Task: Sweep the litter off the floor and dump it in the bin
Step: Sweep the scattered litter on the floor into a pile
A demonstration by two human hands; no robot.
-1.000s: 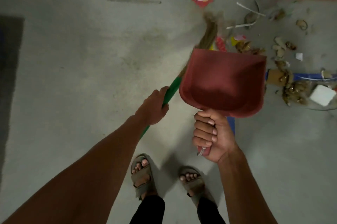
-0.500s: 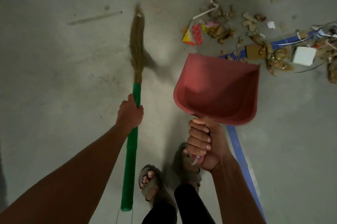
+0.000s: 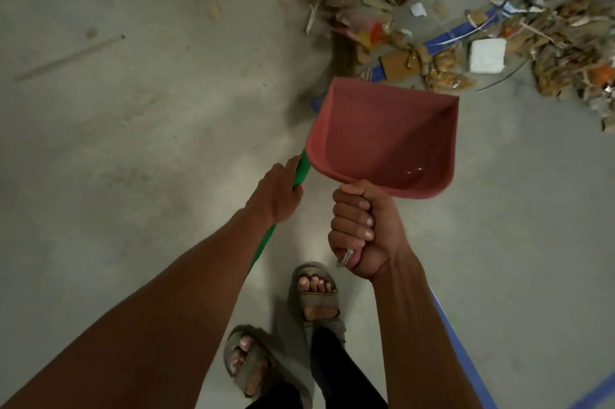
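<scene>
litter (image 3: 442, 52) scattered; one broom (image 3: 301, 165), one dustpan (image 3: 382, 139), two hands.

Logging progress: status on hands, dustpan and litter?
Left hand grips broom; right hand holds dustpan, empty. Litter on floor. Nothing in the way.

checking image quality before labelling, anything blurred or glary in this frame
Head view: the broom bristles are motion-smeared, the dustpan is sharp with a small glint inside near its back wall, the lighting is dim and soft, and wide-angle bending shows along the blue floor tape.
</scene>
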